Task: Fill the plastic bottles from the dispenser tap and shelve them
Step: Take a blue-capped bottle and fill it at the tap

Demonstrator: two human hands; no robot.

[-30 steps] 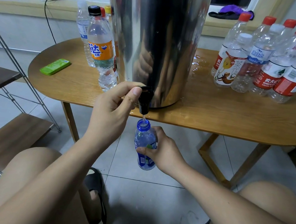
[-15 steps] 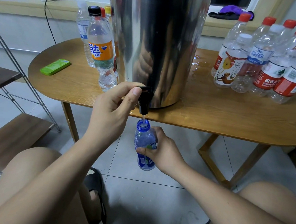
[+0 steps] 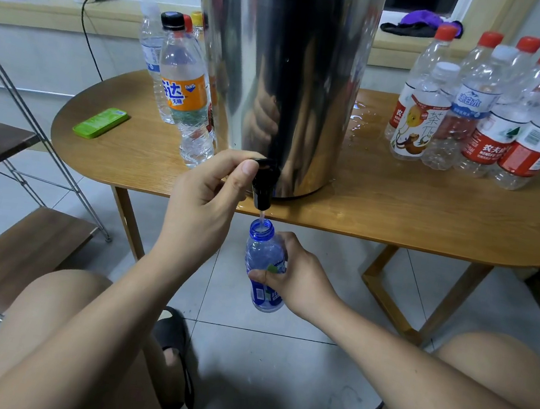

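A seated person fills a small blue bottle (image 3: pixel 264 250) at a steel dispenser (image 3: pixel 286 69) that stands on a wooden counter (image 3: pixel 397 214). The black tap (image 3: pixel 262 186) juts out past the counter's front edge, so the bottle hangs in the air below it, above the floor tiles.

The left grip (image 3: pixel 207 203) is curled at the tap, with the thumb tip pressed against the lever's top. A thin stream (image 3: pixel 261 217) falls from the spout, so the tap appears to be open.

The right grip (image 3: pixel 297 276) is wrapped round the bottle's middle from the right side, with its fingertips on the label. The bottle's open mouth sits straight under the spout, near it but not touching. Its long axis runs close to upright, with the base a little nearer the person than the mouth. The water level inside cannot be read through the blue plastic.

The key relation is that vertical line from spout to mouth: any sideways drift of the right grip would likely send water onto the floor.

A low wooden shelf (image 3: pixel 14 256) stands to the person's left, nearer the left grip, while the bottle is in the right. Shelving it would probably mean reaching across or swapping hands.

Capped bottles with water (image 3: pixel 187 90) stand left of the dispenser. A cluster of empty-looking bottles (image 3: pixel 490 113) stands to its right, beside a puddle.
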